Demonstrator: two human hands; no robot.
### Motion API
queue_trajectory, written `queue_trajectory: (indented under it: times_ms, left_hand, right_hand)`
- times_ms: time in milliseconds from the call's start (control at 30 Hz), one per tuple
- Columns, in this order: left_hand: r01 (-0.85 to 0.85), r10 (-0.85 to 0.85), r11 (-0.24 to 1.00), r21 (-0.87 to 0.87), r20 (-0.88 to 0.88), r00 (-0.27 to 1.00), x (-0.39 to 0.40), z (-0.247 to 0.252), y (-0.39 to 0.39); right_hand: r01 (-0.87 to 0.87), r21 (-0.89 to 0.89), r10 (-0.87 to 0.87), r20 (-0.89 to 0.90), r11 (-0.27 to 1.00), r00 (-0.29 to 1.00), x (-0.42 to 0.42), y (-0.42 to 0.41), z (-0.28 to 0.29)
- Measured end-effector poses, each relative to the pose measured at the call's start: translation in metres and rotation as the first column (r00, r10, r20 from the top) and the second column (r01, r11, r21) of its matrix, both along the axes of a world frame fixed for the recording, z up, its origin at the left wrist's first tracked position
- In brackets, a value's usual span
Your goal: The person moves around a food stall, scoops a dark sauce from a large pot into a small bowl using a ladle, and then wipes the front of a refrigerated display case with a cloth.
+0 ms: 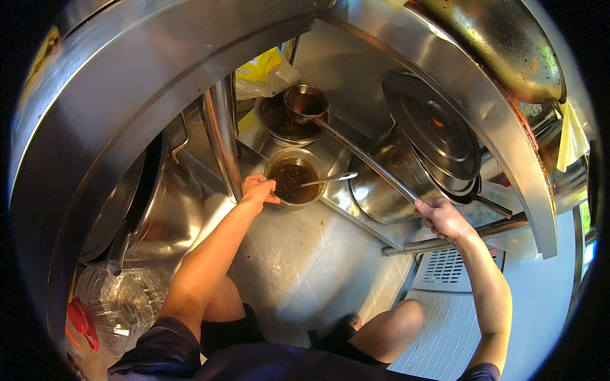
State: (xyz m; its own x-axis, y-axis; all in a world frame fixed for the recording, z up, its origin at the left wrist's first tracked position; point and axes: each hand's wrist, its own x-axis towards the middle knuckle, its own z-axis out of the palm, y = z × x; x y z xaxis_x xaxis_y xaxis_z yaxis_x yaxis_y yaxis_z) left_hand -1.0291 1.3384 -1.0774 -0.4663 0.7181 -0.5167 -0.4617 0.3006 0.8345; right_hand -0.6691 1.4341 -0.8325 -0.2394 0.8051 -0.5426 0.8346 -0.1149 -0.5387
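My right hand (443,218) grips the long metal handle of a ladle (307,102). The ladle's deep bowl is above a metal basin (290,139) with dark contents. My left hand (259,192) pinches the near left rim of a round container (317,162). Dark, speckled liquid (290,178) fills part of that container. A metal spoon (333,178) leans in it, its handle pointing right over the rim. Whether the ladle holds liquid is hard to tell.
A large stockpot (381,166) with a dark lid (431,124) leaning on it stands right. Another big pot (176,209) is at left, behind a metal table leg (221,138). A clear plastic bottle (126,305) lies lower left. Steel counter edges (514,157) arch overhead.
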Motion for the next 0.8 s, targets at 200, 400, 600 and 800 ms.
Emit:
queue_trajectory:
  times_ms: [200,400,600,800]
  left_hand:
    - [-0.008,0.008,1.000,0.009,0.023,1.000,-0.005,-0.003,0.002]
    - [-0.028,0.028,1.000,-0.002,0.020,0.999,-0.004,0.001,0.003]
    - [-0.048,0.048,0.999,0.000,0.022,0.999,-0.006,-0.001,0.005]
    - [-0.058,0.058,0.998,-0.004,0.015,0.998,-0.006,-0.002,0.008]
  right_hand:
    - [0.009,-0.013,-0.009,-0.004,1.000,1.000,-0.006,-0.002,-0.001]
    - [0.018,-0.005,-0.018,0.005,1.000,1.000,-0.009,-0.005,0.000]
    - [0.058,-0.027,-0.058,-0.009,0.998,0.998,-0.010,-0.007,0.004]
    - [0.056,-0.033,-0.057,-0.041,0.998,0.998,-0.004,-0.011,0.007]
